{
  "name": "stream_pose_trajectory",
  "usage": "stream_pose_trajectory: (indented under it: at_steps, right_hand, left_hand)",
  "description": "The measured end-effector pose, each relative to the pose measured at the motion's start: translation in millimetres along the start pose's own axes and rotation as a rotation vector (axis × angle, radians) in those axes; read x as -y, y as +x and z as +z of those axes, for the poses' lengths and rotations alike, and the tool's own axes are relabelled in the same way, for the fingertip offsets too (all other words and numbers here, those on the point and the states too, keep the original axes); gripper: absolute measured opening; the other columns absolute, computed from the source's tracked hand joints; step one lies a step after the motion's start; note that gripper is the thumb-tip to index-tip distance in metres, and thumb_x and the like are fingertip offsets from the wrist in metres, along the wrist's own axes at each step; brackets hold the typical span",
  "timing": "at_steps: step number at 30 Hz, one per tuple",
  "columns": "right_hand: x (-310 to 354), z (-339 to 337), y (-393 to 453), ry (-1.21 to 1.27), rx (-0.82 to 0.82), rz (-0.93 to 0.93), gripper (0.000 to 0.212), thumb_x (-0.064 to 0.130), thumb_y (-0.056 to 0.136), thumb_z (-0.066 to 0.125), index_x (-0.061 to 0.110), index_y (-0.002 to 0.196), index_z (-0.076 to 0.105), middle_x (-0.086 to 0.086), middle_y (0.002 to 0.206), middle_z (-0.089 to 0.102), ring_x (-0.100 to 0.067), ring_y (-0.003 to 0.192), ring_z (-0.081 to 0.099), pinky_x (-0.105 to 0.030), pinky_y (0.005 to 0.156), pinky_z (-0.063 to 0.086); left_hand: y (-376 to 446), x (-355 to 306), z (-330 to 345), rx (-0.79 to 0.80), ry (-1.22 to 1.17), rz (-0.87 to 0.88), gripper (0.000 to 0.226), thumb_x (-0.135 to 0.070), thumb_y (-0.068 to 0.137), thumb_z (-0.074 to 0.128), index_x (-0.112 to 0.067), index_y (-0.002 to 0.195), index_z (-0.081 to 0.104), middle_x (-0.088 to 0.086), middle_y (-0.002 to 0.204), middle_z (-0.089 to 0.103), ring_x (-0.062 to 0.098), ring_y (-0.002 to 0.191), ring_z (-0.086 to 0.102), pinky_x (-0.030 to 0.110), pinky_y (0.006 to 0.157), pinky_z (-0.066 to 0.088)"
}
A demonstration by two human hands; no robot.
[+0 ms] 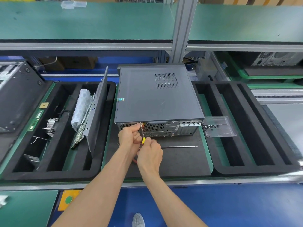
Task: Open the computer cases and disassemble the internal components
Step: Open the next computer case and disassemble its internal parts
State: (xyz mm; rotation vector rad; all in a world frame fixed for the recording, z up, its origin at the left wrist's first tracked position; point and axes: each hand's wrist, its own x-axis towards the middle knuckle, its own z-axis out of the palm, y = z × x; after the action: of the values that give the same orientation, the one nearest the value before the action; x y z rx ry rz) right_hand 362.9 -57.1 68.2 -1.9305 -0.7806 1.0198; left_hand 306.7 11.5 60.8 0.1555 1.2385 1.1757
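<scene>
Right hand (150, 153): fingers curled round the yellow handle of the screwdriver (142, 131), tip at the computer case's (157, 97) rear top edge.
Left hand (130, 136): pinches the screwdriver shaft.
Computer case: lies flat on the surface (180, 161), lid on.
Clear tray (219, 126): holds small dark screws (210, 126), just right of the case.
Left foam tray (54, 128): holds a panel and bubble-wrapped board.

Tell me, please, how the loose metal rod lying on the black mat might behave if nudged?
The rod looks thin, round and straight, so it would probably roll. It seems rigid metal, likely light. The foam mat may slow it.
</scene>
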Motion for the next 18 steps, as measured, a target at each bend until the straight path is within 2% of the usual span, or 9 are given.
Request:
stream_pose_trajectory:
  at_steps: [2, 3, 6, 8, 10, 13, 14, 16, 18]
  right_hand:
    - [0, 3, -2, 0.044, 0.019, 0.104, 0.037, 0.033, 0.106, 0.037, 0.013, 0.094, 0.066, -0.003, 0.094, 0.068, -0.02, 0.091, 0.063, -0.042, 0.083, 0.052]
    - [1, 3, -3, 0.069, 0.028, 0.129, 0.036, 0.033, 0.106, 0.039, 0.013, 0.093, 0.067, -0.004, 0.092, 0.07, -0.021, 0.09, 0.064, -0.043, 0.085, 0.053]
    - [0, 2, -3, 0.161, 0.069, 0.15, 0.031, 0.03, 0.103, 0.049, 0.014, 0.085, 0.067, -0.004, 0.082, 0.07, -0.02, 0.083, 0.066, -0.043, 0.077, 0.058]
    - [0, 2, -3, 0.245, 0.127, 0.171, 0.01, 0.026, 0.098, 0.061, 0.018, 0.093, 0.061, -0.003, 0.088, 0.069, -0.019, 0.084, 0.068, -0.046, 0.075, 0.062]
    - [0, 1, -1, 0.292, 0.144, 0.198, 0.018, 0.023, 0.094, 0.067, 0.024, 0.099, 0.05, -0.004, 0.096, 0.067, -0.017, 0.084, 0.069, -0.043, 0.071, 0.063]
    - [4, -1, -1, 0.298, 0.148, 0.185, 0.012, 0.037, 0.1, 0.056, 0.026, 0.098, 0.054, -0.007, 0.086, 0.069, -0.015, 0.068, 0.061, -0.031, 0.055, 0.052]
    - [4, -2, -1, 0.278, 0.142, 0.173, 0.021, 0.04, 0.103, 0.049, 0.023, 0.094, 0.059, -0.008, 0.081, 0.069, -0.016, 0.066, 0.059, -0.032, 0.055, 0.048]
    - [5, -1, -2, 0.209, 0.137, 0.149, 0.038, 0.036, 0.106, 0.04, 0.017, 0.084, 0.064, -0.01, 0.078, 0.07, -0.021, 0.069, 0.061, -0.039, 0.063, 0.051]
    - [3, 0, -3, 0.159, 0.134, 0.119, 0.04, 0.031, 0.106, 0.039, 0.013, 0.081, 0.064, -0.012, 0.082, 0.07, -0.025, 0.077, 0.065, -0.045, 0.073, 0.056]
  left_hand:
    - [0, 0, -1, 0.002, 0.029, 0.0, 0.008, -0.003, 0.091, 0.062, -0.001, 0.087, 0.068, -0.004, 0.045, 0.028, 0.009, 0.038, 0.021, 0.023, 0.038, 0.023]
    - [0, 0, -2, -0.004, 0.032, 0.001, 0.008, -0.003, 0.091, 0.063, -0.001, 0.085, 0.068, -0.004, 0.046, 0.027, 0.009, 0.039, 0.021, 0.023, 0.038, 0.023]
    - [1, -1, -1, -0.021, 0.022, 0.008, 0.009, -0.003, 0.089, 0.064, 0.0, 0.081, 0.068, -0.004, 0.047, 0.026, 0.009, 0.039, 0.02, 0.023, 0.037, 0.022]
    - [1, 0, -1, -0.025, 0.038, 0.022, 0.009, -0.003, 0.089, 0.065, 0.003, 0.09, 0.072, -0.004, 0.046, 0.028, 0.008, 0.038, 0.021, 0.022, 0.037, 0.023]
    - [3, 1, -1, -0.022, 0.054, 0.029, 0.011, -0.003, 0.088, 0.066, 0.004, 0.092, 0.073, -0.004, 0.046, 0.03, 0.008, 0.038, 0.022, 0.022, 0.038, 0.024]
    - [6, 0, 0, -0.031, 0.054, 0.034, 0.009, -0.004, 0.086, 0.069, 0.004, 0.086, 0.072, -0.004, 0.044, 0.027, 0.008, 0.037, 0.02, 0.022, 0.036, 0.022]
    - [8, 0, 1, -0.04, 0.053, 0.028, 0.008, -0.005, 0.085, 0.072, 0.003, 0.084, 0.071, -0.004, 0.044, 0.027, 0.009, 0.036, 0.02, 0.021, 0.035, 0.022]
    - [10, 1, 0, -0.043, 0.04, 0.02, 0.007, -0.004, 0.084, 0.073, 0.002, 0.082, 0.07, -0.005, 0.044, 0.026, 0.01, 0.036, 0.02, 0.021, 0.035, 0.021]
    - [11, 2, -1, -0.027, 0.03, 0.015, 0.009, -0.005, 0.084, 0.072, 0.001, 0.079, 0.074, -0.005, 0.045, 0.025, 0.01, 0.038, 0.017, 0.021, 0.036, 0.02]
